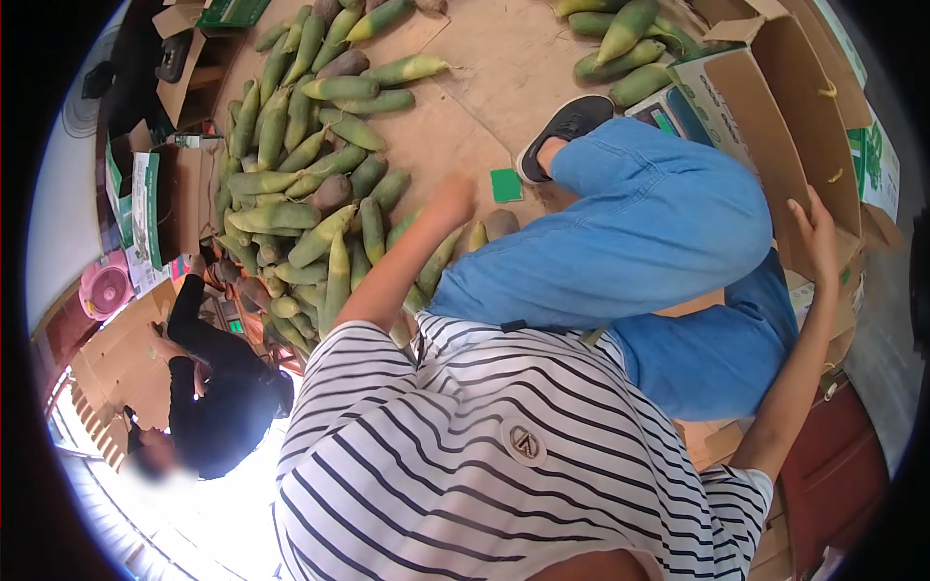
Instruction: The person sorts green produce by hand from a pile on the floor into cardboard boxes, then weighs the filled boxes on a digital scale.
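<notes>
My left hand [452, 198] is blurred by motion above the brown floor sheet, just right of a big pile of green radishes [276, 215]; its fingers cannot be made out. A small green card [506, 185] lies flat on the floor between that hand and my dark shoe [572, 131]. My right hand [816, 228] is at the side of an open cardboard box [775, 107], fingers spread, resting against its lower edge. Beside the box stands a scale [666, 118] with a lit green display, partly hidden by my knee.
More green radishes [630, 44] lie at the top right. Another person in dark clothes [228, 397] is at the lower left, near a second scale [235, 325]. Open cartons [184, 189] and a pink fan [106, 285] stand at the left.
</notes>
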Tool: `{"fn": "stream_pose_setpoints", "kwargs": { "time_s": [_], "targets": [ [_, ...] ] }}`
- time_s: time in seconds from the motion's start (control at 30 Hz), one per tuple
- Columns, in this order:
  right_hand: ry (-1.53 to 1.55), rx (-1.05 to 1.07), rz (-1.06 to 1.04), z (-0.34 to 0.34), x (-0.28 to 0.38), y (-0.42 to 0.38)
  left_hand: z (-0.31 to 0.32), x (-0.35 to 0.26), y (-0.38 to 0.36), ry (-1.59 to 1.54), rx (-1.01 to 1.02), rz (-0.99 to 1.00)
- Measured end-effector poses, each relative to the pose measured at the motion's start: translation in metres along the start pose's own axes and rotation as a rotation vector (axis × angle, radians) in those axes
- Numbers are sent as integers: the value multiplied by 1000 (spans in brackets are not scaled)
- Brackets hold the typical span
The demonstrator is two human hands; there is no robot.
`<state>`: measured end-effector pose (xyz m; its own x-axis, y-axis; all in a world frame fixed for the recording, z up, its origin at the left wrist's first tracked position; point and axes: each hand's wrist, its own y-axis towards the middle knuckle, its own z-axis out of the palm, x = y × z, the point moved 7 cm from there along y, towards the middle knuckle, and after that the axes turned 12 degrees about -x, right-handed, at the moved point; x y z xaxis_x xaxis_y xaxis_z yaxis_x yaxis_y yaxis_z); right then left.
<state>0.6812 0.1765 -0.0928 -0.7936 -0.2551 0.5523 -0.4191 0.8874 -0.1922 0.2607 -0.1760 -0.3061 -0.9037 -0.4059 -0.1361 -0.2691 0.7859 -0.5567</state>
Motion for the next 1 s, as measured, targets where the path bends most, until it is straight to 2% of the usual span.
{"fn": "stream_pose_setpoints", "kwargs": {
  "time_s": [0.1,0.2,0.3,0.4,0.43,0.53,0.63,0.77,0.87,1.0],
  "targets": [
    [-36,4,27,0,6,-2,41,84,-45,121,-156,-214],
    [-84,-19,13,-2,6,-2,27,139,-64,239,-295,-388],
    [-69,-28,8,1,3,0,10,174,-70,156,-298,-581],
    [-85,-26,5,-1,6,-3,26,195,-61,142,-147,-549],
    [-94,-31,-2,-1,7,-1,26,194,-58,189,-132,-560],
    [-92,-39,10,-1,2,-2,38,181,-57,65,-4,-615],
    [-38,-6,44,1,12,-3,53,149,-60,66,-22,-518],
    [-57,-26,10,-2,10,-2,72,148,-65,-32,-55,-400],
    [-129,-59,28,-8,9,-2,23,100,-45,-148,-231,-236],
    [-154,-80,-57,-7,4,-1,-68,27,21,-472,-628,-46]
  ]
}}
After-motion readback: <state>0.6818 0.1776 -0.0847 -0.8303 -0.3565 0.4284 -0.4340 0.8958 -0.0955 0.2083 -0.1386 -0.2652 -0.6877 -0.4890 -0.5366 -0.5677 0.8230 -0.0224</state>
